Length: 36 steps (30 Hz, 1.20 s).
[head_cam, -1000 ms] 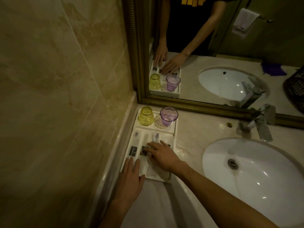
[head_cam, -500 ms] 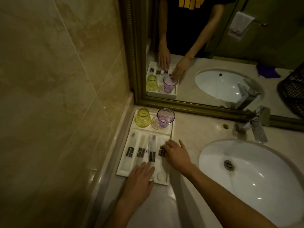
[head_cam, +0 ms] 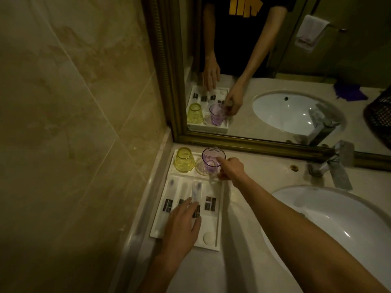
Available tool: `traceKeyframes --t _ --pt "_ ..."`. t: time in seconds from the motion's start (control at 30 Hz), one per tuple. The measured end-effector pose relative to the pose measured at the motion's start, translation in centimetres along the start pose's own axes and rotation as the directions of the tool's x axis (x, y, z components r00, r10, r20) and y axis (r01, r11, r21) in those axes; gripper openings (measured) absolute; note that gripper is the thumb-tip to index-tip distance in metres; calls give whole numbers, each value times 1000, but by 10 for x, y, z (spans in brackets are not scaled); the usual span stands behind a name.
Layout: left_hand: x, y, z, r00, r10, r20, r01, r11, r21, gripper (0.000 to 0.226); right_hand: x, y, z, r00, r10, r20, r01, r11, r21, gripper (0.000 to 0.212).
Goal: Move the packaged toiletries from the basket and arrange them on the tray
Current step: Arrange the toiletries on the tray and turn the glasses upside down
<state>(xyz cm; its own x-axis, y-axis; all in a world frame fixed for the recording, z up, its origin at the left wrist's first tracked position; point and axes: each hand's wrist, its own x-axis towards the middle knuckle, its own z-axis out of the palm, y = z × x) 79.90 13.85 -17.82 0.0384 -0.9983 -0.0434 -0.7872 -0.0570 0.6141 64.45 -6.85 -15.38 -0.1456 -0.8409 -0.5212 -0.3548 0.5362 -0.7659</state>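
A white slotted tray (head_cam: 208, 224) lies on the counter against the left wall. Several packaged toiletries lie in its slots: a packet with a dark label (head_cam: 210, 203), a toothbrush packet (head_cam: 196, 190) and another labelled packet (head_cam: 168, 205). My left hand (head_cam: 182, 226) lies flat on the near part of the tray, fingertips on the middle packets, holding nothing. My right hand (head_cam: 231, 169) is at the tray's far right corner, its index finger over the rim and its thumb at the base of a purple glass (head_cam: 211, 159). The dark basket (head_cam: 378, 117) shows only as a reflection in the mirror.
A yellow glass (head_cam: 184, 160) stands upside down left of the purple one. A small round soap (head_cam: 208, 236) sits in the tray's near corner. The white sink (head_cam: 338, 229) and chrome faucet (head_cam: 336, 166) are to the right. The gold-framed mirror (head_cam: 254, 142) runs along the back.
My right hand has left the packets and moved up to the purple glass. My left hand has slid further onto the tray, over the middle packets.
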Motion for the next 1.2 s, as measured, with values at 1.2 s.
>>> traceKeyframes --t 1.2 --pt "35 -19 -5 968 -251 19 252 961 -115 73 -5 -14 -6 920 -239 310 299 940 -163 55"
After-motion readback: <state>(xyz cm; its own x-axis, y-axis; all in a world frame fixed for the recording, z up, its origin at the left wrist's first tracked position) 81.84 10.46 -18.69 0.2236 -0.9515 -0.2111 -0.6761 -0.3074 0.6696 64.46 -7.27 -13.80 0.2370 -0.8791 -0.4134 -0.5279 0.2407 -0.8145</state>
